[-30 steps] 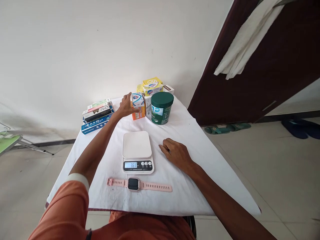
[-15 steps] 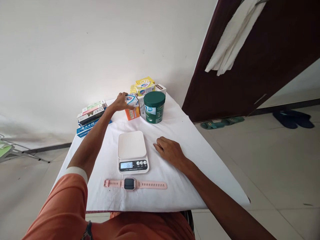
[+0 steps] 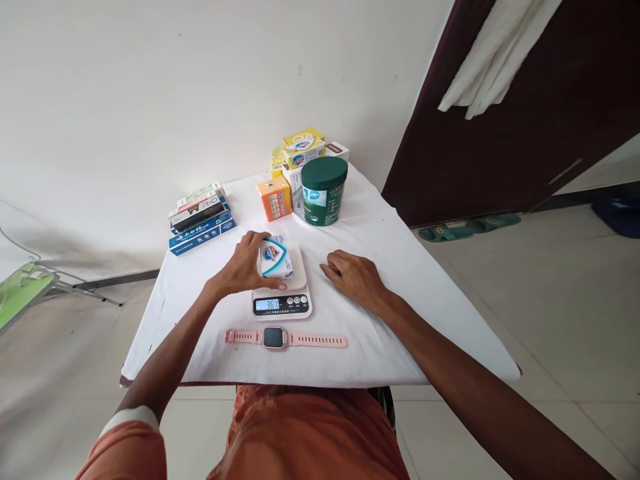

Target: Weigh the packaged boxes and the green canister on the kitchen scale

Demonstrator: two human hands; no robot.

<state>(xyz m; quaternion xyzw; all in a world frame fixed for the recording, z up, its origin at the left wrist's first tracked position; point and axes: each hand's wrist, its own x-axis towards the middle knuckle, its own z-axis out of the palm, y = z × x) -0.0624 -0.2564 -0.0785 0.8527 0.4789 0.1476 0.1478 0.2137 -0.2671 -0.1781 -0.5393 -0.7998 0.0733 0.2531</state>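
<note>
My left hand [image 3: 244, 267] grips a white and blue soap box [image 3: 276, 257] between thumb and fingers. The box is over the platform of a white digital kitchen scale [image 3: 299, 267]; whether it touches the platform I cannot tell. On the scale's display [image 3: 267, 305] the figures look like 361. To the right of the scale, my right hand [image 3: 355, 277] rests on the tablecloth with its fingers curled in and nothing visible in them. A pink smartwatch [image 3: 273, 338] lies stretched out in front of the scale.
At the back stand a green lidded tub [image 3: 324, 192], an orange box [image 3: 275, 199] and several yellow soap boxes [image 3: 304, 148]. Toothpaste boxes [image 3: 203, 230] are stacked at the left edge of the white-covered table [image 3: 200, 360]. Slippers [image 3: 450, 231] lie on the floor.
My left hand has lifted the white and blue soap box off the orange box and carried it toward me, over the scale. My right hand stays curled beside the scale. The view has shifted slightly.
</note>
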